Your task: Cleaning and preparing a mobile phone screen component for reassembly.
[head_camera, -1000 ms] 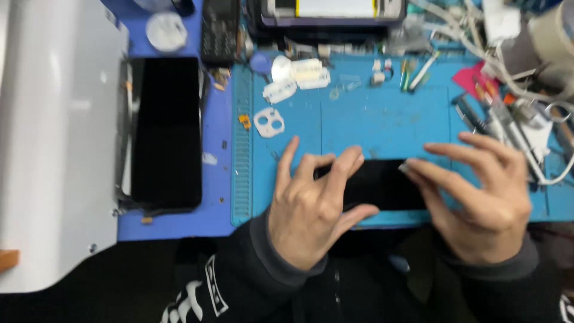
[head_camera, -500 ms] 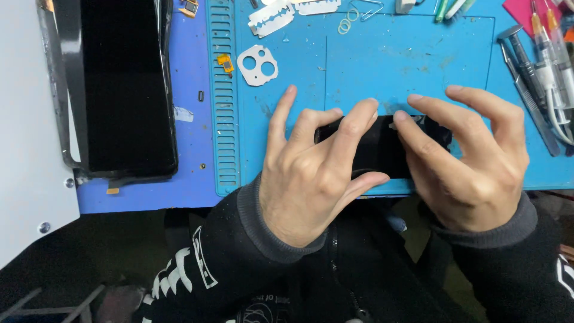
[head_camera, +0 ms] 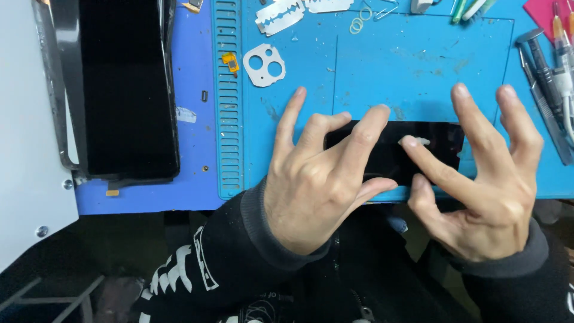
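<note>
Near the front edge of the blue work mat (head_camera: 382, 60) lies the dark phone screen (head_camera: 442, 146) I am working on, flat and lengthwise along that edge, with both my hands on it. My left hand (head_camera: 317, 179) is spread, neither clenched nor wrapped around anything: its fingertips press down on the left part of the glass while the thumb reaches along the near side. My right hand (head_camera: 484, 179) is likewise splayed, the forefinger laid across the middle of the screen with its tip on the glass, the thumb tucked at the near edge, the other fingers lifted past the far edge. So I am pressing and steadying, not lifting.

As for progress, I judge the job to be somewhere in the middle. The screen sits on the mat apart from any frame, and whether it is already bonded to anything beneath I cannot tell, since my hands cover much of it. At the left edge of the bench a second dark panel (head_camera: 128, 90) rests on the darker blue pad (head_camera: 194, 149), well apart from my hands and untouched. A white camera-hole plate (head_camera: 264, 64) lies loose toward the far left of the mat, a razor blade (head_camera: 280, 17) beyond it, and tweezers and drivers (head_camera: 547, 90) wait at the right edge. Loose parts suggest fitting remains.
</note>
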